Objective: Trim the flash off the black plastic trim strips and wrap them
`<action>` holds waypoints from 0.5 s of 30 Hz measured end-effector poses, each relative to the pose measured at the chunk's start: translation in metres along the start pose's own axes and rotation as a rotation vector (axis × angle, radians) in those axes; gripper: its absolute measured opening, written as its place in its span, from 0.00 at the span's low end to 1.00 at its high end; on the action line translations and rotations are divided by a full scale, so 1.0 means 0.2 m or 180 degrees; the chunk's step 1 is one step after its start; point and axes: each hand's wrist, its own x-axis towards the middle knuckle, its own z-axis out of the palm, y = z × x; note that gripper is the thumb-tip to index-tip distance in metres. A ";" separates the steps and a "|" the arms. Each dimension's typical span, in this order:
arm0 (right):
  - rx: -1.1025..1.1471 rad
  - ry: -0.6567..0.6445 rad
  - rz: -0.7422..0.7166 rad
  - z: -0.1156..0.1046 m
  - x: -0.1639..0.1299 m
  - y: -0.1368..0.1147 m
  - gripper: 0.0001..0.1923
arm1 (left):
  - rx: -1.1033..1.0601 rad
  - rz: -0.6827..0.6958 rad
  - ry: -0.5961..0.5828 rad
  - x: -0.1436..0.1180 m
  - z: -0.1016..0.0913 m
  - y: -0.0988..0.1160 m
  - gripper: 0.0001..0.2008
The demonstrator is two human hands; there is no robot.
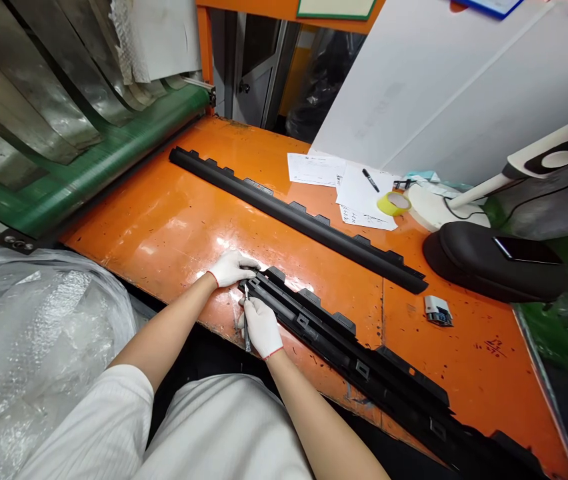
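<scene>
Broadly, largest item first:

Workbench: orange table [174, 220], scuffed and glossy, bearing everything listed below.
Near trim strip: long black moulded plastic strip [344, 347] lying along the front edge of the bench, its left end under both hands. Judged light for its length, stiff across but apt to flex and whip if lifted by one end; clips and tabs look snappable. Best held near the worked end, or at two spread points along the solid spine.
Far trim strip: second black strip [304, 223], well apart, untouched.
Left hand: white-gloved left hand [230, 268], fingers together, pressing flat on the strip's end.
Right hand: gloved right hand [261, 325], fingers clamped on a tool.
Tool: thin metal blade or pick [247, 319], possibly a deburring knife; too small to tell. Tip meets the strip's end.
</scene>
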 end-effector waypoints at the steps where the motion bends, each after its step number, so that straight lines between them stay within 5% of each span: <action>1: 0.0000 -0.0008 -0.0006 0.00 0.00 0.00 0.14 | -0.0003 0.0005 0.0000 0.00 0.00 0.00 0.15; 11: -0.0214 -0.0134 -0.0091 0.01 0.04 0.00 0.14 | -0.0066 -0.0041 0.0009 0.00 0.01 -0.03 0.16; 15: -0.0724 -0.0934 -0.0088 0.00 0.03 0.00 0.15 | -0.0054 -0.0128 0.0092 0.00 0.02 -0.05 0.16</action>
